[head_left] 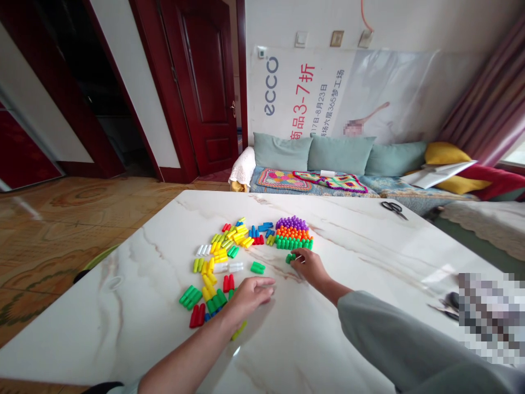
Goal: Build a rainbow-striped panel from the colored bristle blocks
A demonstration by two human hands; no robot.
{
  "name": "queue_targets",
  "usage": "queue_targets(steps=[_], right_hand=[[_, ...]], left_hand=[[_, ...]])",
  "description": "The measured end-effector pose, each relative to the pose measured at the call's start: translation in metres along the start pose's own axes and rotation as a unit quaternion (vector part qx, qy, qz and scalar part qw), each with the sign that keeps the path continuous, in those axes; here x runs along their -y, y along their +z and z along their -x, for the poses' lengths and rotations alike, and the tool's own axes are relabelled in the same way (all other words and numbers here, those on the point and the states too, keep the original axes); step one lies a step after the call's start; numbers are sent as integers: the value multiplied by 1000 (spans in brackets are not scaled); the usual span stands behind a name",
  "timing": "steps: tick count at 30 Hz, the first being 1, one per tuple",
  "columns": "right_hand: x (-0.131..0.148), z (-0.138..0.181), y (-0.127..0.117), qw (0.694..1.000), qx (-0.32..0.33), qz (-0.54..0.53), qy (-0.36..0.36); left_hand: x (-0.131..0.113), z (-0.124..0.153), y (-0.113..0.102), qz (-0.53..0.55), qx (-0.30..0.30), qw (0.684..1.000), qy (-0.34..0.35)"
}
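Observation:
My right hand (308, 265) pinches a green bullet-shaped plastic piece (290, 258) just above or on the tabletop. Right behind it stands a tight block of pieces in rows, with green pieces (294, 243) in front, orange pieces (293, 233) in the middle and purple pieces (292, 222) at the back. My left hand (252, 295) hovers over the table with its fingers stretched out and holds nothing. A pair of joined green pieces (258, 267) lies between the hands. My left forearm partly hides some pieces below it.
Loose yellow pieces (238, 235), white pieces (235, 266), red pieces (197, 316) and others lie scattered on the left of the marble-patterned table (353, 339). Black scissors (394, 208) rest near the far right edge, with another pair (449, 306) nearer right. A sofa (283, 174) stands behind.

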State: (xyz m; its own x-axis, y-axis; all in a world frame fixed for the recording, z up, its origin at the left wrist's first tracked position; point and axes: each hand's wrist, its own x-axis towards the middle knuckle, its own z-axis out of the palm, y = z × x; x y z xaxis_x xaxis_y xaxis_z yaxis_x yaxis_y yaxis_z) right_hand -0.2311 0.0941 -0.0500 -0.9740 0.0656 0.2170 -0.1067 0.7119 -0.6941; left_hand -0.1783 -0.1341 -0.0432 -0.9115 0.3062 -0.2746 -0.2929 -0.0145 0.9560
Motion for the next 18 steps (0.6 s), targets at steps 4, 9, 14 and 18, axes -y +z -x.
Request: queue_targets(steps=[4,9,14,18], right_hand=[[0,8,-7,999,-32,34,-11],[0,16,-12,995,19,65,-74],[6,15,-3,986,57,58,-142],[15,14,0,981,86,85,-153]], left_hand=[[-4,2,-2,-13,6,1000,-2],[-9,2,-10,-14,31,999,2],[-13,-1,-12,-51,39,998,12],[-20,-7,-17,-204,-16,970,130]])
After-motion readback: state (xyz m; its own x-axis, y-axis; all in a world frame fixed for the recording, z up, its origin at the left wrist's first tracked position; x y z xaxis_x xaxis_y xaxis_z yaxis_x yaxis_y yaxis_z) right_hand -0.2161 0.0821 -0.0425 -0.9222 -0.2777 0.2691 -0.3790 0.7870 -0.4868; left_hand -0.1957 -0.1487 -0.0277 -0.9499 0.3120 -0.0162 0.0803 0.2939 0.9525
